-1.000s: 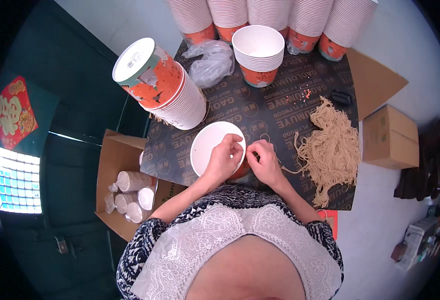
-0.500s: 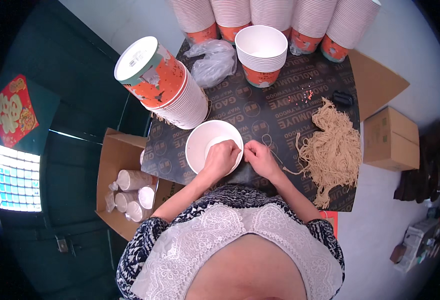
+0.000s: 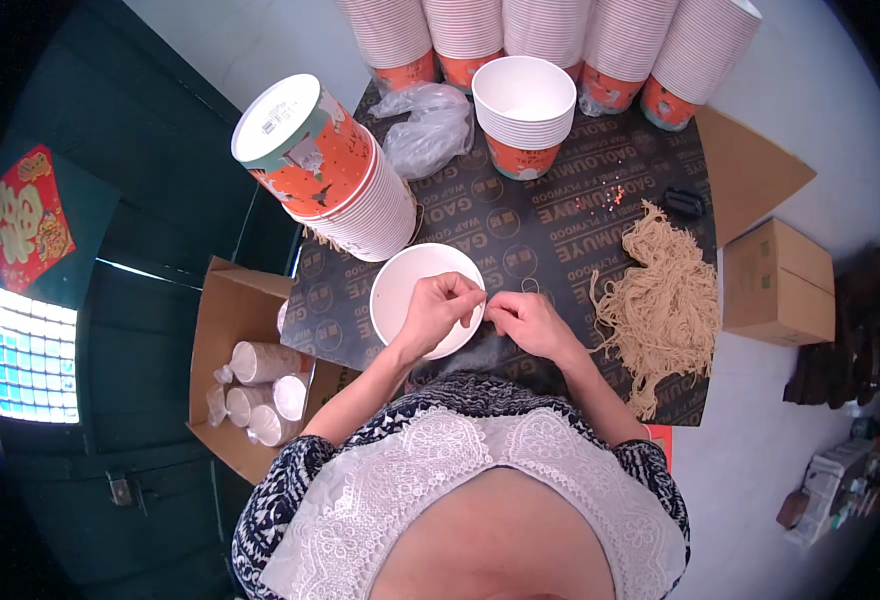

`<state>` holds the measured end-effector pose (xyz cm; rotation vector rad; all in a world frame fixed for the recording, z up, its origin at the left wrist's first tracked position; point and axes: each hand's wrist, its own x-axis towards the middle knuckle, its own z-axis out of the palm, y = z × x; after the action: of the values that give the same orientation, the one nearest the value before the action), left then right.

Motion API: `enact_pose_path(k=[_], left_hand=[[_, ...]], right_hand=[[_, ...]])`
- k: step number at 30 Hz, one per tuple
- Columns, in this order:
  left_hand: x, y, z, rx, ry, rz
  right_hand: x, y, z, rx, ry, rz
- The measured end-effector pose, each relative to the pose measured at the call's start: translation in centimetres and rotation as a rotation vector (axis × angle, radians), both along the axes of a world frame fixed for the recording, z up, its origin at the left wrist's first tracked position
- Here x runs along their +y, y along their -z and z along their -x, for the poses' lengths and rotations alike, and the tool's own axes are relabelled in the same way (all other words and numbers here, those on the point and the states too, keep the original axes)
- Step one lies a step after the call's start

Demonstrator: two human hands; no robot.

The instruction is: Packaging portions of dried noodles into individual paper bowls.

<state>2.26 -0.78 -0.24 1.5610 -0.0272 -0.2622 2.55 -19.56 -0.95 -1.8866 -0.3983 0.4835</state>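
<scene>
A white paper bucket stands on the table in front of me, its open mouth up. Over its right side my left hand is closed in a pinch, fingertips close to the rim; what they hold is too small to make out. Just right of the rim, my right hand pinches a thin tan string, a small loop of which shows above the knuckles. The fingertips of both hands nearly meet. A tangled heap of tan string lies to the right.
Nested printed buckets stand back left. A shorter stack and a clear plastic bag sit farther back, before tall stacks. A black object lies right. An open carton holds wrapped white pieces; another box is right.
My left hand has lifted a little, its thumb and forefinger now showing in a pinch. My right hand has turned slightly, and less string shows beside it.
</scene>
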Motion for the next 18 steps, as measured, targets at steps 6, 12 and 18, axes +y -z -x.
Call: enact_pose_path(k=[6, 12, 18], left_hand=[[-0.3, -0.1, -0.3, 0.141, 0.016, 0.067], [0.0, 0.4, -0.2, 0.103, 0.099, 0.024], [-0.9, -0.6, -0.1, 0.061, 0.149, -0.053]], right_hand=[[-0.2, 0.3, 0.2, -0.023, 0.024, -0.028], [-1.1, -1.9, -0.5, -0.136, 0.091, -0.027], [-0.1, -1.4, -1.5, -0.289, 0.055, -0.043]])
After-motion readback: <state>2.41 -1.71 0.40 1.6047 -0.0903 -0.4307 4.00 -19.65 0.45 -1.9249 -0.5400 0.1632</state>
